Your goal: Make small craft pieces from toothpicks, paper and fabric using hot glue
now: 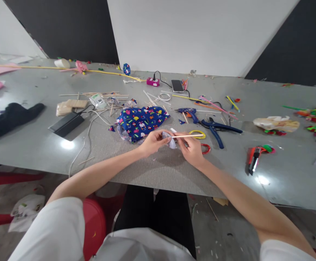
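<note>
My left hand (153,143) is closed on a small piece of pale, crumpled fabric (172,144) above the table's front part. My right hand (193,151) is closed on a thin wooden stick (190,136), whose left end meets the fabric. Part of the fabric and the grip of the right fingers are hidden. Just beyond the left hand lies a blue cloth with a colourful print (143,121). Scissors with a yellow handle loop (198,132) and a red one (207,149) lie partly behind the right hand.
A blue glue gun (190,112) and dark-blue cutting pliers (220,127) lie right of the cloth. A utility knife (254,161) is farther right. Left are a black box (67,124), cables and loose sticks (111,95). A phone (177,86) lies near the wall.
</note>
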The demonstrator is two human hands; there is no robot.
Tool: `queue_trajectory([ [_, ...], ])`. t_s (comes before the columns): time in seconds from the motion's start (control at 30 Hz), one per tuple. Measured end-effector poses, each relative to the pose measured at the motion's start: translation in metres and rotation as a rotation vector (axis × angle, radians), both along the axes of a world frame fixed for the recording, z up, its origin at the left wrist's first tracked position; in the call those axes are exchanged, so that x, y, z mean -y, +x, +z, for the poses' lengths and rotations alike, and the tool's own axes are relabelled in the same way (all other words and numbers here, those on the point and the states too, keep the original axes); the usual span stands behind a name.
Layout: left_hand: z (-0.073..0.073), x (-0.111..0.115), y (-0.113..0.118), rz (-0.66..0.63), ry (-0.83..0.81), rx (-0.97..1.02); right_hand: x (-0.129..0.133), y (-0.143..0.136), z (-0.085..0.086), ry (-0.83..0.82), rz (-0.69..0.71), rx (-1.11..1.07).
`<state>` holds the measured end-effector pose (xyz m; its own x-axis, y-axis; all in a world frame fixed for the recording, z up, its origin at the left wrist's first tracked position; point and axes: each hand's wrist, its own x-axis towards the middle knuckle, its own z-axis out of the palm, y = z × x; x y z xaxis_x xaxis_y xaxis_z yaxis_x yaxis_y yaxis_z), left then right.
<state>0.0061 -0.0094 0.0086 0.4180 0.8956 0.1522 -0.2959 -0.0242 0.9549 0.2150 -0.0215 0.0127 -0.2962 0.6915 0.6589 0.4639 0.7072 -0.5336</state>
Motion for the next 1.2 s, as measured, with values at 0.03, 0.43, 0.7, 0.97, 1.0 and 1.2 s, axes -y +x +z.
queue_trajectory([
  [0.03,-0.0009,-0.0002,0.0001,-0.007,-0.007,0.005,0.0003,-0.0001,0.0005,-0.017,-0.003,-0.004],
  [0.43,0.002,0.0023,0.0013,-0.064,-0.207,0.117,0.0001,-0.0003,0.0031,-0.037,-0.005,-0.075],
  [0.7,0.005,0.0042,0.0048,-0.042,-0.392,0.242,0.0007,-0.0051,0.0055,-0.191,-0.016,-0.161],
  [0.97,0.0032,0.0023,0.0051,-0.054,-0.418,0.251,-0.0028,-0.0054,0.0009,-0.275,0.035,-0.245],
  [1.0,0.0029,0.0016,0.0049,-0.06,-0.434,0.255,-0.0034,-0.0053,-0.0001,-0.285,0.042,-0.258],
  [1.2,0.0053,-0.001,0.0034,-0.116,-0.551,0.264,-0.0044,-0.0048,-0.003,-0.336,0.055,-0.309],
])
